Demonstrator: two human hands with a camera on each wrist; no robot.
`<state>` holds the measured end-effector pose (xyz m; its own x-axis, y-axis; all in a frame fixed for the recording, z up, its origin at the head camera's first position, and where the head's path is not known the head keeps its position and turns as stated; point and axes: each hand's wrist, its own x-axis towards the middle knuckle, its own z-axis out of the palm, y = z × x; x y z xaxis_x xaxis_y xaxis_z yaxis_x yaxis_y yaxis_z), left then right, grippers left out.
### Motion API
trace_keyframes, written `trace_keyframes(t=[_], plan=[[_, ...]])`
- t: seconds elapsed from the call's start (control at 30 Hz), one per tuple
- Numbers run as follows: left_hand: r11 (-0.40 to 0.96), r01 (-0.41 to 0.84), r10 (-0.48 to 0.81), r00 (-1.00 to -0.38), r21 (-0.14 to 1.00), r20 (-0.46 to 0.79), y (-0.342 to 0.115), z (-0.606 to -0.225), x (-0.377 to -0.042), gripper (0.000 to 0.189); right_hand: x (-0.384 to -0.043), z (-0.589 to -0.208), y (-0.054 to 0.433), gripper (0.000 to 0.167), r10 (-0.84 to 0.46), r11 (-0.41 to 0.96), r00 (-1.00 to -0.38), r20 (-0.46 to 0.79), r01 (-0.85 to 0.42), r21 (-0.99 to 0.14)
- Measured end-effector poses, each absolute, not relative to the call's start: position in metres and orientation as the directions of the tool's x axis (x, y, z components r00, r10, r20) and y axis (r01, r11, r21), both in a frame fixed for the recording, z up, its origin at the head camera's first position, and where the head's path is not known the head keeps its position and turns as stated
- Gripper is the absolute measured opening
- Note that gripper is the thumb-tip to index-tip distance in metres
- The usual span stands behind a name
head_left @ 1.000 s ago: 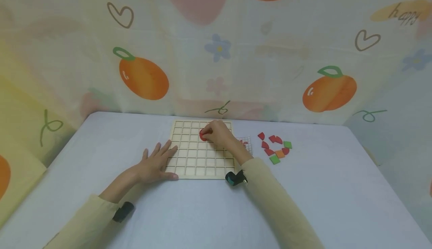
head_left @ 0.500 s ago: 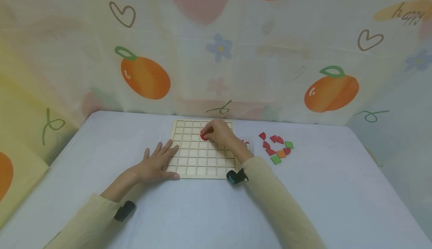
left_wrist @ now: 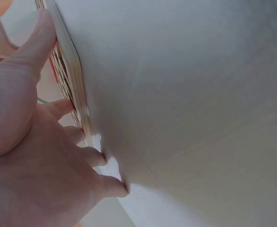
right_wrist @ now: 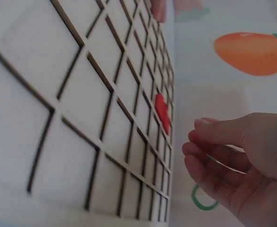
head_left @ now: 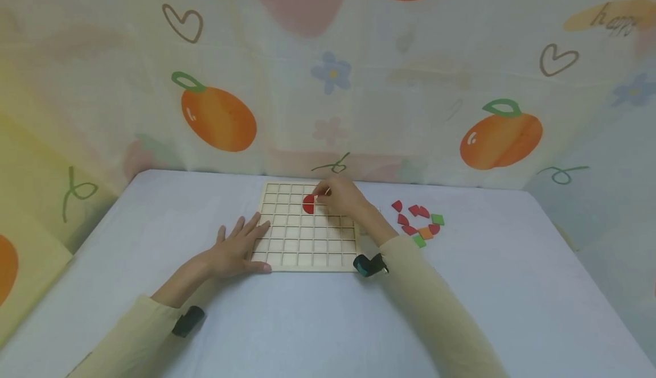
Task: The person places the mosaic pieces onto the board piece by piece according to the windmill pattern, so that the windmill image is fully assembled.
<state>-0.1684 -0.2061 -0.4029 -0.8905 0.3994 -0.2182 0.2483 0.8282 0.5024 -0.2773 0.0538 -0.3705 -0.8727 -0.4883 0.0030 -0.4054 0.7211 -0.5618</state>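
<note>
One pale wooden gridded board (head_left: 292, 245), touched at its left edge

The person's left hand (head_left: 230, 255) lies with fingers spread: thumb and nearest fingers over the board's rim, outer fingertips down on the white-clothed tabletop (head_left: 307, 321). It grasps nothing; most likely this spread contact steadies the board against sliding. The right hand (head_left: 344, 197) hovers over the board's far part, fingers loosely bent, its grip relaxed and apparently holding nothing. Just beside its fingertips sits a red half-round shape (head_left: 308, 204), seemingly two quarter-circle pieces in neighbouring cells; the grid probably helps align them, straight side toward the hand.

Beyond the board's right edge, loose red quarter-circle pieces (head_left: 402, 219), flat green square tiles (head_left: 437, 219) and a flat orange square tile (head_left: 425, 233) lie scattered, perhaps placed there for the right hand's reach.

The board's far edge lies near the tabletop's back edge, where a fruit-printed fabric backdrop (head_left: 333, 127) rises, so room there looks tight. Toward the person the tabletop stretches much wider. The right forearm (head_left: 378, 227) crosses the board's right edge, partly hiding it.
</note>
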Motion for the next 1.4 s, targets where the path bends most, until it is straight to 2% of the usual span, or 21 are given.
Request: trace_keyframes(t=[0.23,0.47,0.8,0.97,1.2,1.4], plan=[[0.827,0.248,0.399,-0.891,0.506,-0.216,-0.209,-0.403,-0.168,0.102,-0.28,-0.355,0.087,0.025,-0.454,0.733,-0.891,-0.009,-0.368,-0.572],[0.83,0.255,0.405,-0.887,0.497,-0.221,-0.21,-0.402,-0.168,0.102,-0.295,-0.352,0.122,0.021,-0.443,0.727,-0.895,0.06,-0.397,-0.561],[0.826,0.252,0.402,-0.89,0.505,-0.214,-0.212,-0.401,-0.167,0.102,-0.295,-0.356,0.156,0.021,-0.379,0.731,-0.921,0.094,-0.36,-0.58],[0.823,0.262,0.407,-0.891,0.504,-0.203,-0.21,-0.402,-0.168,0.102,-0.293,-0.366,0.177,0.027,-0.328,0.774,-0.943,0.061,-0.305,-0.554],[0.823,0.259,0.41,-0.887,0.506,-0.213,-0.205,-0.404,-0.165,0.101,-0.287,-0.382,0.203,0.022,-0.28,0.818,-0.96,0.001,-0.239,-0.524],[0.829,0.259,0.404,-0.891,0.496,-0.209,-0.206,-0.402,-0.165,0.101,-0.283,-0.386,0.207,0.025,-0.223,0.849,-0.974,-0.031,-0.179,-0.497]])
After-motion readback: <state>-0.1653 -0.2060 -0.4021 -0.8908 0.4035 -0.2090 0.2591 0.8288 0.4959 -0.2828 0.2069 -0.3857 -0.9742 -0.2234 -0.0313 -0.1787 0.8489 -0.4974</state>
